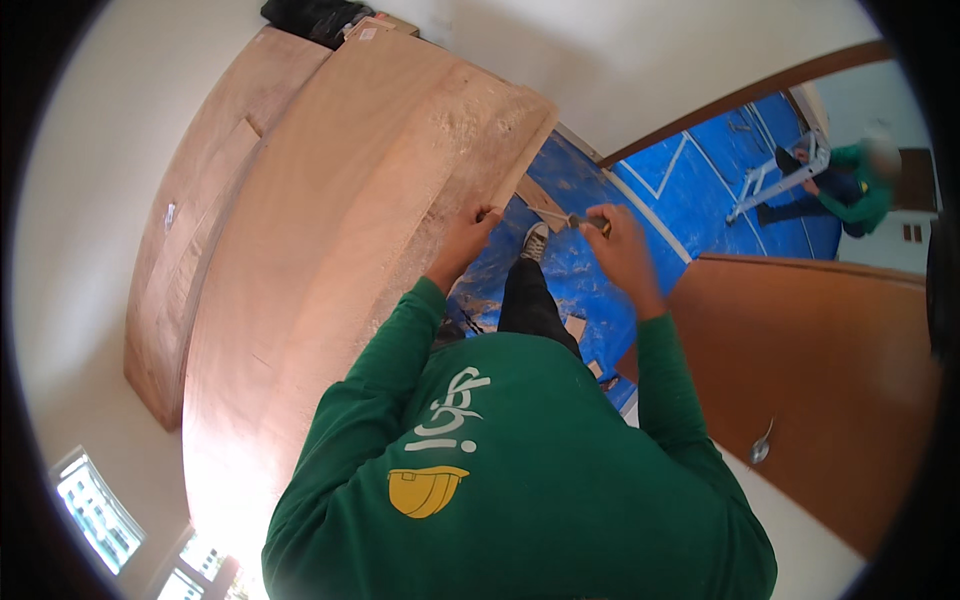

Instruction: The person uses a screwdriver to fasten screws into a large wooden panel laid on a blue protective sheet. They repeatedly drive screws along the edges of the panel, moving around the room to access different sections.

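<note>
A large pale wooden panel (320,190), shaped like a door, lies tilted along my left side, with wood dust and shavings scattered near its edge. Beside that edge is my left hand (468,240), its fingers curled closed; whatever they may hold is hidden. My right hand (622,248), a little blurred, is wrapped round the dark handle of a screwdriver (577,220). The tool's thin shaft points left, toward the panel's edge and my other hand. Below it, a strip of wood (538,197) lies on the floor near my shoe (535,241).
Blue sheeting (570,285) covers the floor, with shavings and small wood pieces on it. Another panel (228,160) leans on the wall at left. A brown door (800,370) with a metal handle (762,446) stands at right. Beyond the doorway a person (865,190) handles a stepladder (780,185).
</note>
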A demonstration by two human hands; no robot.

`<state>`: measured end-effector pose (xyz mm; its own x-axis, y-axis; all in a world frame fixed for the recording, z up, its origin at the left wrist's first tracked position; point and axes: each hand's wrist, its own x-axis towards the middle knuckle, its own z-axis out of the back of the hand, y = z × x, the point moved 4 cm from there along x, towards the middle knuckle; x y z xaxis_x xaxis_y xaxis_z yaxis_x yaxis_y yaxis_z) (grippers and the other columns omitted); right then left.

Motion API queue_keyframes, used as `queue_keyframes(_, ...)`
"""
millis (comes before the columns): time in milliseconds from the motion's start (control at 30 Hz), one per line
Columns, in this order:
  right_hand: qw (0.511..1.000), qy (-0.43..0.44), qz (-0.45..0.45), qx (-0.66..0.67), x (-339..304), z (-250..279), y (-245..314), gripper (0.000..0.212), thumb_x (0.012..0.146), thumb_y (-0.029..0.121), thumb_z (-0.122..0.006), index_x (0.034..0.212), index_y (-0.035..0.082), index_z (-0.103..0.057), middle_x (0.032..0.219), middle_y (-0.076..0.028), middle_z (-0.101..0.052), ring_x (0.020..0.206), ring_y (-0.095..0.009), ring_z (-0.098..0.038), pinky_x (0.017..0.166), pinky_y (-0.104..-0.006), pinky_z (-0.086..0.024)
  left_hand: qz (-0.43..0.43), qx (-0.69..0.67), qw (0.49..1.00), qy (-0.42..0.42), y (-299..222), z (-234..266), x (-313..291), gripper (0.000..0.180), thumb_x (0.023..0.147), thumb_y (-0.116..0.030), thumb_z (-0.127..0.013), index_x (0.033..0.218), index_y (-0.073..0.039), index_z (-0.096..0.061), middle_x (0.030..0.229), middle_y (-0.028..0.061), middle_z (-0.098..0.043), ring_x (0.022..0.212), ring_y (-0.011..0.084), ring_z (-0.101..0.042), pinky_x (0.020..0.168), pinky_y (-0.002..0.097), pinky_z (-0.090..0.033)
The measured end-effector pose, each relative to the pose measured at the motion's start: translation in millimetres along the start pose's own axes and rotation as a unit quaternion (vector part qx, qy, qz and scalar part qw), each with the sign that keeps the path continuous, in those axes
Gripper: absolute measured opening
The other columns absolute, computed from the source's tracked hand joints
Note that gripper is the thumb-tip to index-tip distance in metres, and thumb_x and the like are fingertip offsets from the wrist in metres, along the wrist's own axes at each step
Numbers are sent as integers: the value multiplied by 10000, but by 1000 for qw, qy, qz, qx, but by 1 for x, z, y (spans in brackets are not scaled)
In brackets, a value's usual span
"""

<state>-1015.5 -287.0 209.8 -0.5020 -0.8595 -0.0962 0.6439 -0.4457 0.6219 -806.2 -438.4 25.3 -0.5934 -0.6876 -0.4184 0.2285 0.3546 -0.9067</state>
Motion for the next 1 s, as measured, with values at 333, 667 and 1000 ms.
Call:
queue_keyframes(333, 975, 87, 206, 0, 196, 26, 11, 264, 978, 175, -737, 1174, 7, -681, 1104, -199, -668, 1016, -381, -691, 882, -477, -551, 90, -251, 959, -99, -20, -68, 136, 375, 1134, -337, -594, 1404, -92, -681, 1164, -7, -719, 680, 73, -440, 630, 254, -431)
queue_keyframes(667, 962, 155, 223, -36, 253, 3, 1, 255, 978, 175, -738, 1168, 20, -667, 1094, -199, -658, 1005, -400, -678, 884, -490, -545, 134, -438, 878, -136, -18, -75, 181, 279, 1119, -287, -647, 1303, -92, -724, 1116, -27, -743, 631, 52, -466, 558, 207, -435)
queue_keyframes(1000, 963, 175, 196, -56, 250, 6, 5, 244, 1003, 170, -719, 1164, 3, -645, 1115, -205, -647, 1033, -413, -663, 903, -495, -535, 162, -564, 796, -148, -9, -83, 196, 162, 1070, -215, -723, 1185, -102, -718, 1054, -33, -722, 684, 54, -473, 573, 203, -424)
